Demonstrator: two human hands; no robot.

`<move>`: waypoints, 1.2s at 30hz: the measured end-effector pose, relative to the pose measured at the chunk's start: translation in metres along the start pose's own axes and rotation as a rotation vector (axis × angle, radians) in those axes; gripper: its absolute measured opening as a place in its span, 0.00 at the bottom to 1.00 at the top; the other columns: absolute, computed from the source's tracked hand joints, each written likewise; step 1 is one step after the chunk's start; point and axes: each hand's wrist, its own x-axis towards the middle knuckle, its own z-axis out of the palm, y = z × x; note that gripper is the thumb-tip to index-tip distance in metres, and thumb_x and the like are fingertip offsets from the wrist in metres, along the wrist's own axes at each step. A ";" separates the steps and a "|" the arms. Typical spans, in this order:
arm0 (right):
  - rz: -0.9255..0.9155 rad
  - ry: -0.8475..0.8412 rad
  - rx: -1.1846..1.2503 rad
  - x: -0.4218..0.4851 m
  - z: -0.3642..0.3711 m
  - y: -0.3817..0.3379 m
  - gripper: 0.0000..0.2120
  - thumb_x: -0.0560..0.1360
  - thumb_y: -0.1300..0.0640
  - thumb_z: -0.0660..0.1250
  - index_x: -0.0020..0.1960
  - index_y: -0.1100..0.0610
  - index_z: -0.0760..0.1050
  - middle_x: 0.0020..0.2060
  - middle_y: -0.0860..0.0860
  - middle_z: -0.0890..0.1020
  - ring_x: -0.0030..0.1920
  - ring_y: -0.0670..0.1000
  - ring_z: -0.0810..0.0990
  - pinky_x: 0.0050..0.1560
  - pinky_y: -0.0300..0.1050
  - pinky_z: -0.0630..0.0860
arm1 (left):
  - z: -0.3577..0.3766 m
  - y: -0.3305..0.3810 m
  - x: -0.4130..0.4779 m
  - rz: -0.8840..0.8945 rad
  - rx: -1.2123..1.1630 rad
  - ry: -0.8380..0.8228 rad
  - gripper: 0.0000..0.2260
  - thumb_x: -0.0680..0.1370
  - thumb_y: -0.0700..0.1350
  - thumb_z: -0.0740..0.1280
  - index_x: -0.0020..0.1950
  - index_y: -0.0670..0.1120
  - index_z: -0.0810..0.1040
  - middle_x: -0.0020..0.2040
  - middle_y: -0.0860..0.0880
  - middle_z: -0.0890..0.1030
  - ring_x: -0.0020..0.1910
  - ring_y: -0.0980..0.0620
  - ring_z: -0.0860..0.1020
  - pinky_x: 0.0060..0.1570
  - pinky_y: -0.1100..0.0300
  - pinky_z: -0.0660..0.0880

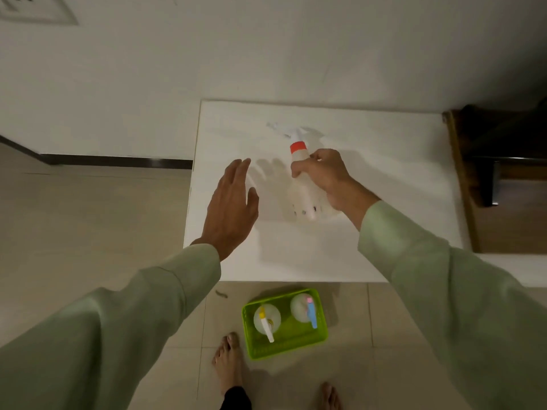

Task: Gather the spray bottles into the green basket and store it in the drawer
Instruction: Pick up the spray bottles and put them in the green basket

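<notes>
A clear spray bottle with an orange collar (298, 149) lies tilted on the white cabinet top (384, 179), and my right hand (325, 176) is shut around its body. My left hand (233, 205) hovers flat and open over the cabinet's left edge, holding nothing. On the floor in front of the cabinet stands the green basket (321, 332). Inside it are two upright bottles: one with a yellow and white trigger (266, 321) on the left, one with a blue and pink trigger (305, 309) on the right. No drawer front shows from above.
A dark wooden piece of furniture (503, 173) stands right of the cabinet. The white wall (207, 54) runs behind it, with a dark skirting board (118, 161) at left. My bare feet (229, 365) stand on the tiled floor beside the basket.
</notes>
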 end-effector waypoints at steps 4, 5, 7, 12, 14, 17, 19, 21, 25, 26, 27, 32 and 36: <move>-0.071 -0.046 0.148 -0.056 -0.014 0.033 0.19 0.66 0.59 0.76 0.53 0.54 0.72 0.46 0.53 0.83 0.40 0.53 0.82 0.39 0.46 0.78 | -0.001 0.014 -0.039 0.000 -0.007 0.024 0.23 0.82 0.43 0.58 0.78 0.47 0.59 0.79 0.47 0.62 0.77 0.49 0.62 0.74 0.53 0.64; -0.100 -0.068 0.183 -0.070 -0.017 0.042 0.18 0.69 0.59 0.75 0.54 0.54 0.72 0.47 0.53 0.82 0.42 0.52 0.82 0.41 0.46 0.78 | 0.000 0.017 -0.051 -0.006 -0.007 0.026 0.23 0.82 0.43 0.58 0.78 0.47 0.60 0.78 0.47 0.62 0.77 0.49 0.62 0.74 0.53 0.64; -0.159 -0.108 0.236 -0.100 -0.023 0.065 0.16 0.75 0.57 0.72 0.60 0.54 0.71 0.51 0.54 0.81 0.47 0.51 0.80 0.45 0.43 0.77 | 0.003 0.027 -0.081 -0.025 -0.017 0.035 0.23 0.82 0.42 0.58 0.77 0.46 0.61 0.78 0.47 0.63 0.77 0.49 0.63 0.74 0.52 0.65; -0.167 -0.225 0.450 -0.173 -0.034 0.132 0.11 0.76 0.56 0.69 0.58 0.49 0.75 0.53 0.55 0.84 0.48 0.43 0.83 0.44 0.33 0.78 | 0.022 0.046 -0.164 -0.073 -0.028 0.031 0.23 0.82 0.41 0.58 0.77 0.45 0.62 0.78 0.47 0.63 0.77 0.49 0.63 0.74 0.53 0.65; -0.150 -0.184 0.448 -0.194 -0.032 0.168 0.16 0.72 0.59 0.73 0.59 0.53 0.78 0.53 0.53 0.86 0.53 0.47 0.85 0.49 0.36 0.79 | 0.033 0.048 -0.194 -0.105 -0.025 0.015 0.23 0.82 0.41 0.58 0.77 0.46 0.62 0.78 0.47 0.63 0.77 0.49 0.63 0.74 0.53 0.65; -0.091 -0.028 0.339 -0.214 -0.019 0.220 0.20 0.66 0.64 0.80 0.55 0.60 0.80 0.49 0.56 0.86 0.52 0.56 0.85 0.55 0.51 0.81 | 0.054 0.038 -0.230 -0.154 -0.026 -0.016 0.22 0.81 0.41 0.59 0.76 0.46 0.63 0.78 0.47 0.63 0.76 0.48 0.64 0.73 0.51 0.66; -0.080 0.065 0.293 -0.221 -0.002 0.256 0.21 0.63 0.64 0.82 0.52 0.58 0.79 0.46 0.56 0.84 0.48 0.57 0.83 0.51 0.51 0.80 | 0.072 0.025 -0.248 -0.172 -0.036 -0.049 0.22 0.81 0.41 0.59 0.76 0.46 0.63 0.77 0.47 0.63 0.75 0.47 0.65 0.72 0.50 0.67; -0.072 0.131 0.250 -0.223 0.021 0.291 0.20 0.63 0.62 0.83 0.49 0.53 0.78 0.45 0.55 0.83 0.47 0.56 0.82 0.48 0.48 0.80 | 0.090 0.007 -0.262 -0.200 -0.033 -0.069 0.22 0.81 0.41 0.59 0.76 0.46 0.63 0.77 0.46 0.64 0.75 0.47 0.66 0.72 0.49 0.68; -0.057 0.285 0.177 -0.209 0.072 0.351 0.18 0.66 0.59 0.81 0.45 0.47 0.74 0.45 0.55 0.82 0.46 0.56 0.81 0.50 0.49 0.77 | 0.127 -0.035 -0.280 -0.216 -0.024 -0.115 0.22 0.81 0.41 0.60 0.76 0.45 0.63 0.77 0.45 0.63 0.76 0.47 0.64 0.72 0.53 0.64; -0.068 0.313 0.157 -0.203 0.085 0.365 0.18 0.67 0.60 0.80 0.43 0.45 0.73 0.45 0.55 0.82 0.45 0.56 0.80 0.49 0.49 0.77 | 0.136 -0.047 -0.283 -0.222 -0.019 -0.125 0.23 0.81 0.41 0.60 0.76 0.45 0.63 0.77 0.45 0.64 0.76 0.47 0.64 0.72 0.54 0.64; -0.084 0.343 0.141 -0.198 0.096 0.379 0.19 0.68 0.61 0.79 0.42 0.44 0.72 0.45 0.56 0.81 0.44 0.57 0.80 0.48 0.49 0.77 | 0.145 -0.058 -0.286 -0.226 -0.021 -0.136 0.23 0.81 0.41 0.60 0.76 0.45 0.63 0.77 0.45 0.64 0.76 0.46 0.64 0.72 0.54 0.64; -0.167 0.471 -0.005 -0.167 0.142 0.434 0.15 0.69 0.60 0.77 0.48 0.49 0.73 0.46 0.53 0.79 0.47 0.58 0.78 0.47 0.47 0.73 | 0.181 -0.104 -0.290 -0.217 -0.017 -0.158 0.23 0.80 0.41 0.60 0.76 0.47 0.63 0.76 0.46 0.65 0.75 0.47 0.65 0.71 0.55 0.65; -0.239 0.504 -0.101 -0.141 0.163 0.462 0.10 0.72 0.59 0.75 0.50 0.54 0.76 0.46 0.46 0.73 0.48 0.53 0.74 0.47 0.45 0.72 | 0.203 -0.130 -0.288 -0.185 -0.017 -0.170 0.23 0.80 0.40 0.61 0.75 0.45 0.63 0.76 0.46 0.66 0.73 0.47 0.67 0.71 0.56 0.66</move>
